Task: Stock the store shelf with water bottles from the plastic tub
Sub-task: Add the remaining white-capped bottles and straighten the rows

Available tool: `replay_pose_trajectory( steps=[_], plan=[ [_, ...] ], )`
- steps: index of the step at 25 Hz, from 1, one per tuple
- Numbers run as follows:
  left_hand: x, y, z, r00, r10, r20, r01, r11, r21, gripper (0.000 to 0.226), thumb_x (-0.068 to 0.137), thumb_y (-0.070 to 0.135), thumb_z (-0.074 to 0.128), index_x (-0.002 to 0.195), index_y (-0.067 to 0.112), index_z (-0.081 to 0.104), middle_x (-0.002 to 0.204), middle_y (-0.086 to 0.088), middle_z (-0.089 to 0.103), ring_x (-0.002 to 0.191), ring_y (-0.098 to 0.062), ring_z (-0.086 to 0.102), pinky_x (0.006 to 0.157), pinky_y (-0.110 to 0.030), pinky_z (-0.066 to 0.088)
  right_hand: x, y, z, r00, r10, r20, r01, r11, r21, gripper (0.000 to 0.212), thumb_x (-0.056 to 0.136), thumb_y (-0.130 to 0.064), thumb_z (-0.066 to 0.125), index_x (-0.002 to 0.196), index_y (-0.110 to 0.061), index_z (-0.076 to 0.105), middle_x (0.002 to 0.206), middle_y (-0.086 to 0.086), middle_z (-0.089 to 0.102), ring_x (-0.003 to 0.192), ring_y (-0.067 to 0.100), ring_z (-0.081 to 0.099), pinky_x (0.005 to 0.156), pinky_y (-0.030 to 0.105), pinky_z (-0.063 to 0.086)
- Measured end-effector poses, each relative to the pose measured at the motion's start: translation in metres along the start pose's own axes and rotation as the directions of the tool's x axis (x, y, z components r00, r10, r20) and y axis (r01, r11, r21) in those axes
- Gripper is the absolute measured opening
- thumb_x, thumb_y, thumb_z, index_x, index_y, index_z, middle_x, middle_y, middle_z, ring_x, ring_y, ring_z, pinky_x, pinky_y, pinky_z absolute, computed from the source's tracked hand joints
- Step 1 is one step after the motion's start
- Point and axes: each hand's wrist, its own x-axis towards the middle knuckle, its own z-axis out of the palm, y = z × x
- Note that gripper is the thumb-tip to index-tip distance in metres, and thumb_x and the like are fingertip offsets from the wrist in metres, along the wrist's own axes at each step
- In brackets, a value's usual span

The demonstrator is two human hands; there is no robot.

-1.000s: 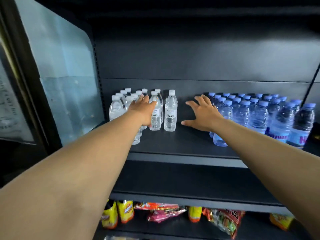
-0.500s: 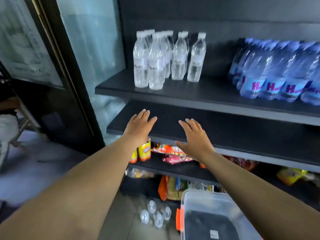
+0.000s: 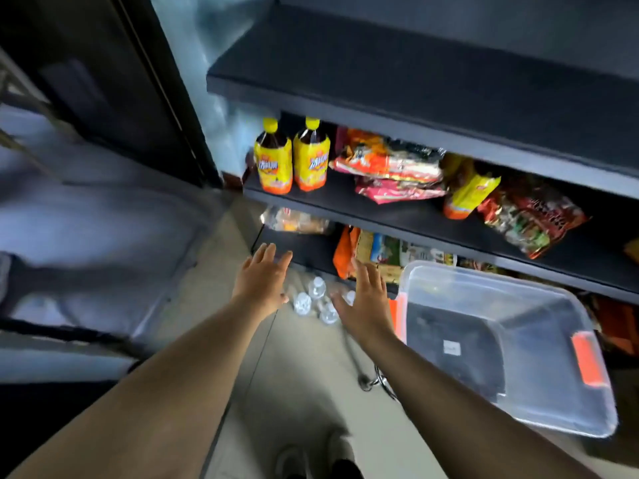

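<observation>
Both hands reach down toward water bottles on the floor

The left hand (image 3: 264, 284) and right hand (image 3: 367, 299) are spread wide, holding nothing, above the water bottles (image 3: 315, 300) standing on the floor (image 3: 304, 382) just left of the plastic tub (image 3: 553, 414), below the store shelf (image 3: 432, 216).

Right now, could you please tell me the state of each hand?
Left hand: open, fingers straight, holding nothing, above the water bottles on the floor.
Right hand: open, fingers spread, holding nothing, beside the plastic tub.
</observation>
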Motion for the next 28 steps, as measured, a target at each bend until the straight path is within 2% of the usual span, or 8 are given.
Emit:
replay_pose_trajectory(
  steps=[3, 9, 13, 15, 19, 22, 26, 28],
  plan=[
    [0.014, -0.012, 0.087, 0.995, -0.066, 0.077, 0.071, 0.995, -0.067, 0.088, 0.080, 0.038, 0.069, 0.148, 0.023, 0.016, 0.155, -0.013, 0.014, 0.145, -0.027, 0.013, 0.112, -0.037, 0.025, 0.003, 0.045, 0.074, 0.993, 0.115, 0.019, -0.115, 0.993, 0.031, 0.075, 0.088, -0.036, 0.061, 0.149, -0.018, 0.022, 0.153, 0.006, 0.025, 0.140, 0.026, 0.022, 0.113, 0.038, 0.025],
    [0.067, -0.026, 0.239, 0.981, -0.143, 0.134, 0.169, 0.963, -0.210, 0.091, 0.081, 0.040, 0.069, 0.150, 0.024, 0.012, 0.158, -0.011, 0.011, 0.146, -0.027, 0.012, 0.113, -0.039, 0.025, 0.041, 0.150, 0.187, 0.983, 0.185, -0.006, -0.185, 0.982, 0.030, 0.078, 0.085, -0.035, 0.066, 0.148, -0.015, 0.025, 0.149, 0.010, 0.031, 0.136, 0.028, 0.028, 0.110, 0.039, 0.029],
    [0.113, -0.032, 0.344, 0.950, -0.259, 0.175, 0.312, 0.820, -0.480, 0.095, 0.076, 0.038, 0.073, 0.149, 0.020, 0.015, 0.155, -0.011, 0.019, 0.143, -0.028, 0.020, 0.113, -0.039, 0.025, 0.074, 0.222, 0.264, 0.968, 0.250, -0.005, -0.249, 0.963, 0.104, 0.079, 0.082, -0.035, 0.069, 0.146, -0.021, 0.027, 0.143, 0.006, 0.036, 0.132, 0.026, 0.035, 0.105, 0.040, 0.035],
    [0.141, -0.033, 0.384, 0.948, -0.267, 0.173, 0.317, 0.747, -0.585, 0.097, 0.075, 0.035, 0.075, 0.149, 0.017, 0.016, 0.155, -0.009, 0.022, 0.142, -0.025, 0.024, 0.113, -0.035, 0.025, 0.094, 0.253, 0.296, 0.954, 0.299, -0.015, -0.292, 0.940, 0.175, 0.077, 0.081, -0.032, 0.070, 0.145, -0.021, 0.028, 0.144, 0.004, 0.035, 0.133, 0.025, 0.036, 0.105, 0.037, 0.034],
    [0.195, -0.029, 0.423, 0.962, -0.230, 0.147, 0.267, 0.680, -0.683, 0.094, 0.077, 0.032, 0.074, 0.149, 0.014, 0.017, 0.154, -0.008, 0.026, 0.140, -0.023, 0.029, 0.110, -0.029, 0.025, 0.137, 0.289, 0.339, 0.908, 0.413, -0.063, -0.378, 0.877, 0.297, 0.076, 0.080, -0.030, 0.072, 0.143, -0.019, 0.032, 0.144, 0.002, 0.039, 0.132, 0.018, 0.038, 0.097, 0.020, 0.027],
    [0.223, -0.027, 0.446, 0.963, -0.228, 0.142, 0.256, 0.620, -0.742, 0.089, 0.078, 0.030, 0.072, 0.149, 0.015, 0.020, 0.152, -0.006, 0.032, 0.139, -0.022, 0.033, 0.107, -0.027, 0.028, 0.166, 0.302, 0.364, 0.902, 0.431, -0.020, -0.398, 0.849, 0.347, 0.070, 0.081, -0.030, 0.071, 0.141, -0.022, 0.036, 0.141, 0.001, 0.045, 0.128, 0.018, 0.043, 0.103, 0.026, 0.034],
    [0.246, -0.024, 0.471, 0.949, -0.248, 0.194, 0.299, 0.516, -0.803, 0.083, 0.078, 0.029, 0.073, 0.147, 0.019, 0.027, 0.146, -0.005, 0.042, 0.134, -0.022, 0.040, 0.106, -0.027, 0.031, 0.192, 0.313, 0.376, 0.860, 0.510, 0.025, -0.470, 0.770, 0.431, 0.052, 0.084, -0.024, 0.068, 0.132, -0.022, 0.049, 0.131, -0.003, 0.053, 0.111, 0.013, 0.050, 0.086, 0.023, 0.037],
    [0.257, -0.022, 0.481, 0.942, -0.276, 0.191, 0.307, 0.477, -0.823, 0.073, 0.079, 0.027, 0.072, 0.142, 0.020, 0.038, 0.139, -0.002, 0.050, 0.128, -0.020, 0.046, 0.104, -0.026, 0.034, 0.198, 0.317, 0.381, 0.848, 0.528, 0.043, -0.482, 0.737, 0.473, 0.050, 0.085, -0.023, 0.067, 0.131, -0.020, 0.050, 0.129, -0.003, 0.054, 0.106, 0.010, 0.049, 0.085, 0.022, 0.036]
  ],
)
